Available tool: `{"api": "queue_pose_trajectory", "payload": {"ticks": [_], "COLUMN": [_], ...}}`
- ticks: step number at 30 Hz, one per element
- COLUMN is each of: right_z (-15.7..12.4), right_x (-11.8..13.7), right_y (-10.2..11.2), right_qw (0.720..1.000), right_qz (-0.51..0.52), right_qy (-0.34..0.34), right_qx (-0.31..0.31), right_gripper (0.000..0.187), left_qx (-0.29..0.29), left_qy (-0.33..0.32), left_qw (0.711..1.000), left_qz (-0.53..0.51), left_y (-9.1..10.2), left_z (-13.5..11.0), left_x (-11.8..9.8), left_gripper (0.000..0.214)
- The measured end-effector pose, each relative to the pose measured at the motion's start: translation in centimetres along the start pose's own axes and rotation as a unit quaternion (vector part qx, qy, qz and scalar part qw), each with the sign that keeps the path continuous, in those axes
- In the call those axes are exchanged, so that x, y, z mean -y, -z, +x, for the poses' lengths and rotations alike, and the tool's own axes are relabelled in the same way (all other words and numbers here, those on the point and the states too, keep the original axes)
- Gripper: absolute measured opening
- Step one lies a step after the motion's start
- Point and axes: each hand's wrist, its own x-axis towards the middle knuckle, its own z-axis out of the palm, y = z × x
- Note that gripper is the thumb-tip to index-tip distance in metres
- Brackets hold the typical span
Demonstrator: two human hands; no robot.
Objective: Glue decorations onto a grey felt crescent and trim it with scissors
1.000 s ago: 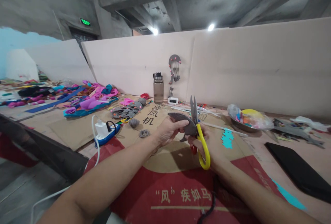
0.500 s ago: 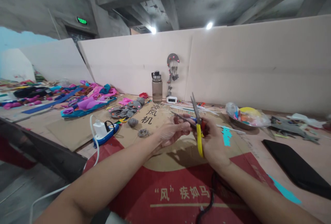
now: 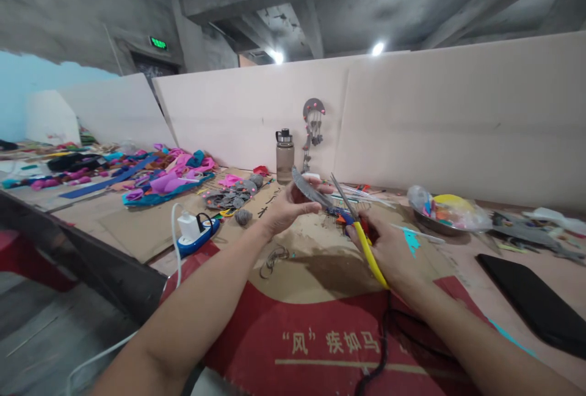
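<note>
My left hand [image 3: 289, 207] is closed on a curved grey felt piece [image 3: 306, 188], held up over the cardboard-covered table [image 3: 320, 262]. My right hand [image 3: 389, 249] grips yellow-handled scissors [image 3: 361, 234], whose blades point up and left and meet the felt piece's lower edge. Both hands are close together above the middle of the table. A thin curled grey trimming [image 3: 273, 257] lies on the cardboard under my left forearm.
A water bottle [image 3: 284, 156] and a grey hanging felt ornament [image 3: 314, 124] stand against the back panel. Grey felt pieces [image 3: 231, 196], colourful fabric [image 3: 167, 176] and a power strip with charger [image 3: 195, 231] lie left. A bowl of scraps [image 3: 446, 210] and a black sheet [image 3: 535, 301] lie right.
My left hand has lifted and turned the felt piece, now higher and tilted. The scissors have swung from upright to pointing left. A curled trimming now lies on the cardboard.
</note>
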Motion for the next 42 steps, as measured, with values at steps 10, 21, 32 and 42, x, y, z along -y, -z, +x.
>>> {"api": "queue_pose_trajectory", "payload": {"ticks": [10,21,32,42], "right_z": [-0.1,-0.3,-0.5,-0.5], "right_x": [0.2,0.1,0.9,0.8], "right_y": [1.0,0.5,0.9,1.1], "right_qw": [0.987,0.940,0.928,0.918], "right_qz": [-0.103,-0.262,-0.311,-0.336], "right_qy": [0.116,0.219,0.207,0.211], "right_qx": [0.034,0.002,-0.007,-0.018], "right_gripper": [0.033,0.028,0.025,0.028], "left_qx": [0.026,-0.047,-0.066,-0.083], "left_qy": [-0.032,0.007,0.036,0.020], "left_qw": [0.999,0.996,0.995,0.993], "left_qz": [-0.025,-0.079,-0.065,-0.085], "left_y": [1.0,-0.2,-1.2,-1.0], "left_z": [-0.2,0.0,-0.2,-0.1], "left_x": [-0.8,-0.4,0.0,0.6], "left_gripper": [0.058,0.074,0.081,0.069]}}
